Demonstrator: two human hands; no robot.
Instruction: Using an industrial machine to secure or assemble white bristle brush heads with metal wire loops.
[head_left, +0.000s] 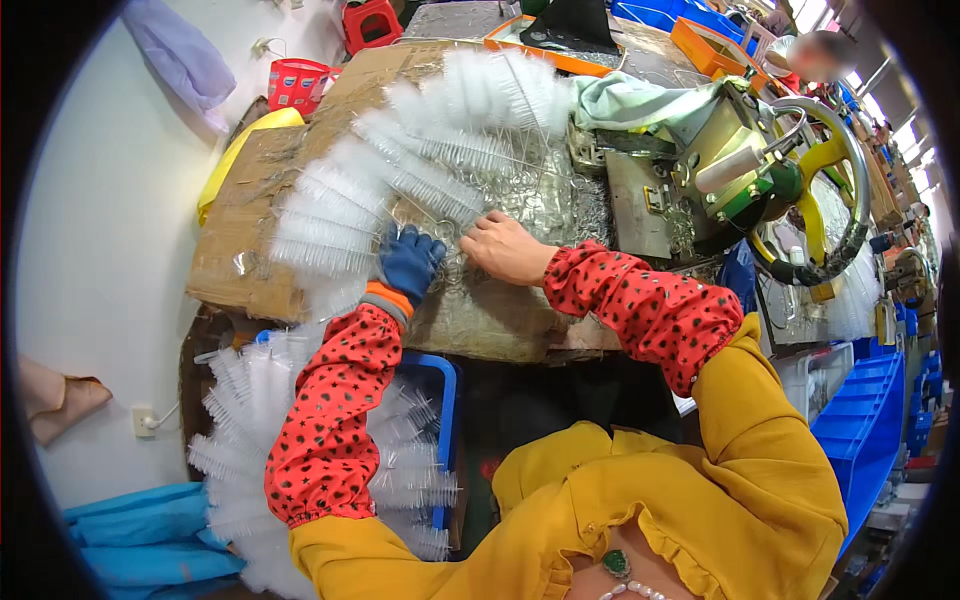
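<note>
My left hand (410,262), in a blue glove, rests over the wire ends of the white bristle brushes (325,225), its fingers curled. What lies under them is hidden. Bare and beside it, my right hand (505,248) has its fingers bent together at the end of another white brush (450,190). Whatever is pinched there is too small to make out. Several more brushes (500,90) fan out in an arc across the cardboard-covered bench (245,220), thin wire stems pointing inward toward my hands.
To the right stands a bench machine with a large handwheel (835,180) and a green cloth (640,100) draped beside it. Below my left arm, a pile of white brushes (240,450) sits by a blue-rimmed bin (448,430). Blue crates (865,430) stand at the far right.
</note>
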